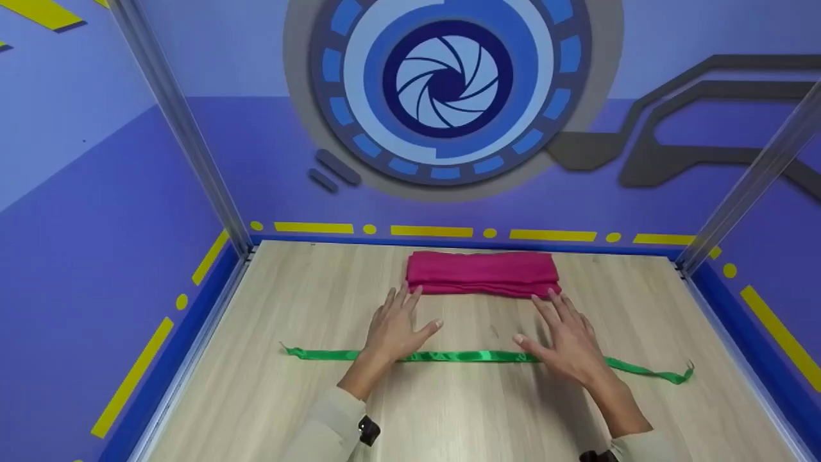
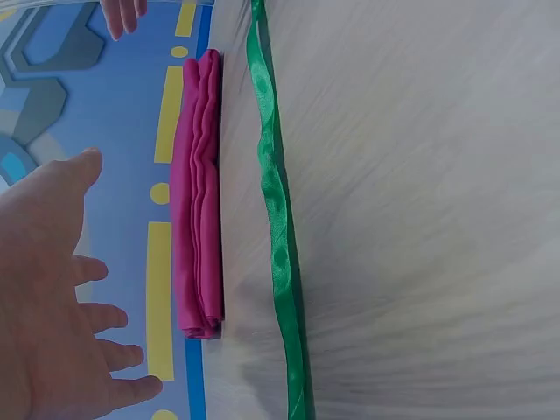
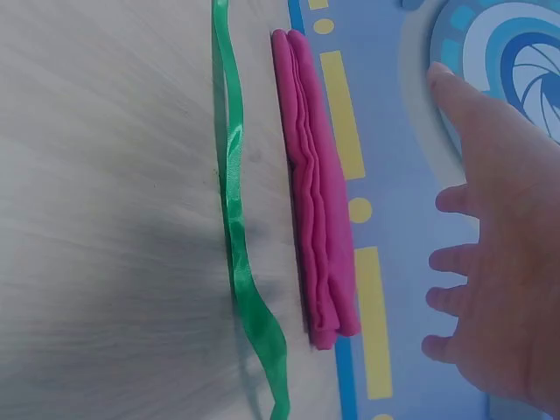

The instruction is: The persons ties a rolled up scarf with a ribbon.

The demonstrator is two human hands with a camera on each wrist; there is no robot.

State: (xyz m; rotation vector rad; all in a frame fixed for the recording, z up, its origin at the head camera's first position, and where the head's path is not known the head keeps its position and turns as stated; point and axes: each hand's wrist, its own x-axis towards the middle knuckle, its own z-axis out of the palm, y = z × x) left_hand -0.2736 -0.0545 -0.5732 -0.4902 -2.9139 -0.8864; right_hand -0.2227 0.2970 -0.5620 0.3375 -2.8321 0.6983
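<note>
A folded magenta cloth [image 1: 482, 272] lies near the back edge of the wooden table, its layered folds facing me in both wrist views. In front of it a green satin ribbon [image 1: 462, 356] stretches sideways across the table, its two ends slightly twisted. My left hand [image 1: 394, 330] is held above the ribbon with fingers spread, fingertips toward the cloth's left front corner. Over the ribbon's right half hovers my right hand [image 1: 567, 343], fingers also spread, pointing at the cloth's right front corner. Neither hand holds anything. Parts of the ribbon are hidden beneath the hands in the head view.
The light wooden table [image 1: 308, 301] is closed in by a printed blue back wall [image 1: 256, 147] and side walls. Metal posts [image 1: 186, 135] stand at its back corners. A dark band [image 1: 369, 430] sits on the left wrist.
</note>
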